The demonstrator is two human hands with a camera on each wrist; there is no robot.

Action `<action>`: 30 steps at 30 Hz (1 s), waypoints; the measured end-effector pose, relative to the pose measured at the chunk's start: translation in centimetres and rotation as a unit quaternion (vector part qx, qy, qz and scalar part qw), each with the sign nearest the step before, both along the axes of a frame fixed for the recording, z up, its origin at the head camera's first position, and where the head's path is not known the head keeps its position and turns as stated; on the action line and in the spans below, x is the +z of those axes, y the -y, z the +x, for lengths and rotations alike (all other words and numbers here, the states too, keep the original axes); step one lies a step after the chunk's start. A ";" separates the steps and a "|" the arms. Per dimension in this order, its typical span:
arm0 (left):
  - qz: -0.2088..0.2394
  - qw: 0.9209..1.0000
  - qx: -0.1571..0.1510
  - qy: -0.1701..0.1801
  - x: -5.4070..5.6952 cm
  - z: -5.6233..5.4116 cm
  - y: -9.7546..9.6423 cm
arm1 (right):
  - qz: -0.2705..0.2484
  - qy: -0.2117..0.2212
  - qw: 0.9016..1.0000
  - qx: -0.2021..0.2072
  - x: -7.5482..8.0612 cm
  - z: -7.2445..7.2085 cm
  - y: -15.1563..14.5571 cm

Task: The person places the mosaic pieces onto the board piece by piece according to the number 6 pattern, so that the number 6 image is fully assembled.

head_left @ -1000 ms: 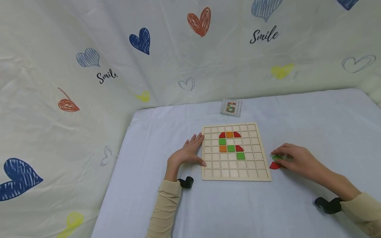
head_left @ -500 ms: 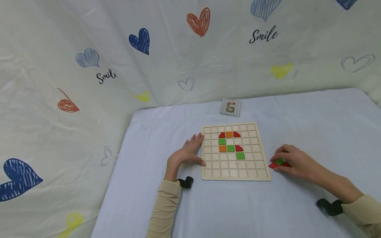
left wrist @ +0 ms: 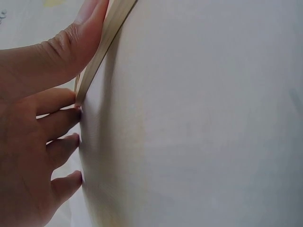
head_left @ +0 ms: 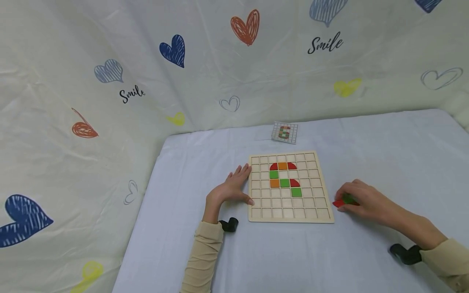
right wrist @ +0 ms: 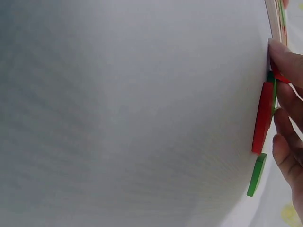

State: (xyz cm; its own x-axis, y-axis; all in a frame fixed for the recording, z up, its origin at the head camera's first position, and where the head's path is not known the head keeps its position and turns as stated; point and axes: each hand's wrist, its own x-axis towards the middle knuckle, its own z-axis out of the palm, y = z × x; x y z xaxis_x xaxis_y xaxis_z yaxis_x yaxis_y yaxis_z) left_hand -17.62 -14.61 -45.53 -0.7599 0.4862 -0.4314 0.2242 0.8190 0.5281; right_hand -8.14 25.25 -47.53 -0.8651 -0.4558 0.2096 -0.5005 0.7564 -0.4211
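My left hand (head_left: pixel 231 188) lies at the left edge of a square wooden grid board (head_left: pixel 311 211), fingers spread and thumb on its lower left margin. In the left wrist view the thumb (left wrist: pixel 85 42) overlaps the board's pale edge (left wrist: pixel 109 40). Red, orange and green tiles sit in the board's cells, among them a green square (head_left: pixel 296 192). Right of the board, my right hand (head_left: pixel 366 199) pinches a small red block (head_left: pixel 338 203) between thumb and finger. A green block (head_left: pixel 349 199) shows under the fingers. Another red block (right wrist: pixel 262 118) and a green one (right wrist: pixel 257 175) lie close by.
A small card (head_left: pixel 284 132) with a coloured pattern on a grid lies behind the board. A white cloth (head_left: pixel 293 260) covers the table, and a heart-printed sheet (head_left: pixel 209 73) rises at the back and left.
My right hand has shifted slightly nearer the body and its thumb and finger have come onto the red block. The left hand and board have stayed put.
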 end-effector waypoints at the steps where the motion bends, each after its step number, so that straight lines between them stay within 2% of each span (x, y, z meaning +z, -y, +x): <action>1: -0.001 1.000 0.000 0.001 0.0 0.0 0.0 | -0.005 0.002 1.000 0.001 0.0 0.0 0.0; 4: 0.000 1.000 -0.001 0.000 -0.2 0.1 0.0 | -0.028 -0.010 1.000 0.005 -0.3 0.1 0.0; 7: -0.001 1.000 0.000 0.001 -0.2 0.2 0.1 | -0.056 -0.043 0.997 0.022 -0.6 0.1 0.1; 11: -0.002 1.000 0.002 0.002 -0.2 0.2 0.1 | -0.073 -0.052 0.995 0.036 -0.2 -0.1 0.6; 17: -0.002 1.000 0.004 0.003 0.0 0.1 0.2 | -0.095 -0.043 0.994 0.040 0.7 -0.6 1.8; 24: 0.001 1.000 0.000 0.002 0.1 0.0 0.2 | -0.126 0.022 0.991 0.041 1.4 -1.0 3.3; 27: -0.003 1.000 -0.003 -0.001 0.0 -0.1 0.1 | -0.126 0.015 0.991 0.051 1.4 -1.4 4.1; 30: -0.006 1.000 -0.003 -0.002 -0.1 -0.2 0.1 | -0.119 -0.009 0.991 0.066 1.1 -1.7 4.9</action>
